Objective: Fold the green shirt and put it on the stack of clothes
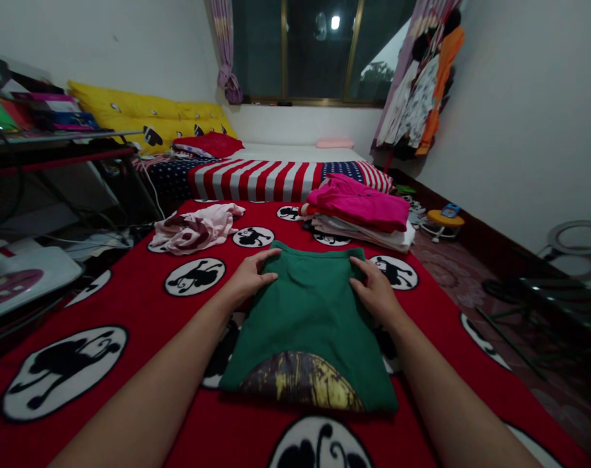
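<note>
A green folded T-shirt (315,305) lies in front of me, with a dark and yellow printed patch along its near edge. My left hand (254,278) grips its far left corner, thumb and index finger showing over the cloth. At the far right corner my right hand (374,291) holds the shirt in the same way. The remaining fingers of both hands are mostly hidden. Beneath the shirt spreads a red blanket (149,364) with black figures in white ovals. Beyond my left hand lies a crumpled pale pink garment (194,229).
A stack of folded clothes (361,224) topped by a bright pink garment (357,201) stands at the far right of the blanket. A bed with a striped cover (256,180) is behind. A cluttered desk (71,140) borders the left; a yellow stool (445,219) stands right.
</note>
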`<action>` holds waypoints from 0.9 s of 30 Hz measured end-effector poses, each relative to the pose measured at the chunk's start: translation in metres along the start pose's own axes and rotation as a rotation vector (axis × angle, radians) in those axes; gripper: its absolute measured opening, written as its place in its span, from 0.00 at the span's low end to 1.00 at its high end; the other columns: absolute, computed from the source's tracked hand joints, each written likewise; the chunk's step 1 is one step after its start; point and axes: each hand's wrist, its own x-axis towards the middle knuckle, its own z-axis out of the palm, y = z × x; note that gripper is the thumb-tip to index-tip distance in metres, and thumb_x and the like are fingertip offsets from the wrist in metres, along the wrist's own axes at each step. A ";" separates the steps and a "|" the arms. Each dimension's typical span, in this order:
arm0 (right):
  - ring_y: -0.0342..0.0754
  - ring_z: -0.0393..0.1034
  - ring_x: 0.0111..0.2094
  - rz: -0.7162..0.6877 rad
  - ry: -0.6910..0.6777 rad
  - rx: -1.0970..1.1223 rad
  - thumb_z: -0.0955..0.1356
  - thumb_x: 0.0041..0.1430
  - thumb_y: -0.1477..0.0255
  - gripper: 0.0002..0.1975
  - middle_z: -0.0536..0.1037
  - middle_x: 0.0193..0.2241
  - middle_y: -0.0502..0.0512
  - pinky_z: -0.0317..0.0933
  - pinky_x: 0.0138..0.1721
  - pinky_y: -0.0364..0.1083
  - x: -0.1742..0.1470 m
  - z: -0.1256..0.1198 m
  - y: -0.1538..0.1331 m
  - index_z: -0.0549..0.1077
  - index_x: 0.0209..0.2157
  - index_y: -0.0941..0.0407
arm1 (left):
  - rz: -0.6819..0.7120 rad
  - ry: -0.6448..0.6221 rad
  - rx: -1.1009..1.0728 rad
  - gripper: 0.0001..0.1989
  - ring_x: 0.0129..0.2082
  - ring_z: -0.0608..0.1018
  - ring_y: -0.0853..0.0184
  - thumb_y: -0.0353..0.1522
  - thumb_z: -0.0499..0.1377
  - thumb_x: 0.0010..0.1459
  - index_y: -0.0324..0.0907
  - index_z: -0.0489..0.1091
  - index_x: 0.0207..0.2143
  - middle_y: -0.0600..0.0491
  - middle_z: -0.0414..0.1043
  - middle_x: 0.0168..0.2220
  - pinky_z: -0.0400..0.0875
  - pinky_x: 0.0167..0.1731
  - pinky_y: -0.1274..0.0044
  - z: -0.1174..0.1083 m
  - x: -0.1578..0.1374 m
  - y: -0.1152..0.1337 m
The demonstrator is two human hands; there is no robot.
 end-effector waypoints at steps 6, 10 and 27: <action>0.56 0.67 0.49 0.066 -0.010 -0.015 0.66 0.48 0.74 0.23 0.73 0.48 0.61 0.63 0.50 0.57 0.000 0.000 0.017 0.73 0.48 0.56 | 0.068 0.122 0.373 0.28 0.45 0.75 0.53 0.27 0.67 0.41 0.39 0.72 0.49 0.43 0.72 0.47 0.67 0.50 0.62 -0.003 -0.001 -0.005; 0.59 0.60 0.56 -0.022 0.108 -0.138 0.66 0.49 0.74 0.21 0.66 0.54 0.65 0.55 0.57 0.59 -0.005 0.000 -0.007 0.74 0.47 0.58 | 0.272 0.263 0.878 0.26 0.57 0.65 0.47 0.26 0.63 0.48 0.42 0.69 0.52 0.42 0.59 0.59 0.59 0.57 0.58 0.022 -0.021 0.013; 0.59 0.37 0.67 -0.082 -0.247 -0.489 0.60 0.64 0.57 0.33 0.49 0.66 0.62 0.32 0.62 0.66 -0.030 0.013 -0.030 0.51 0.65 0.57 | 0.211 -0.050 0.912 0.46 0.67 0.42 0.49 0.55 0.53 0.55 0.30 0.48 0.65 0.33 0.37 0.67 0.39 0.64 0.60 0.064 -0.058 -0.019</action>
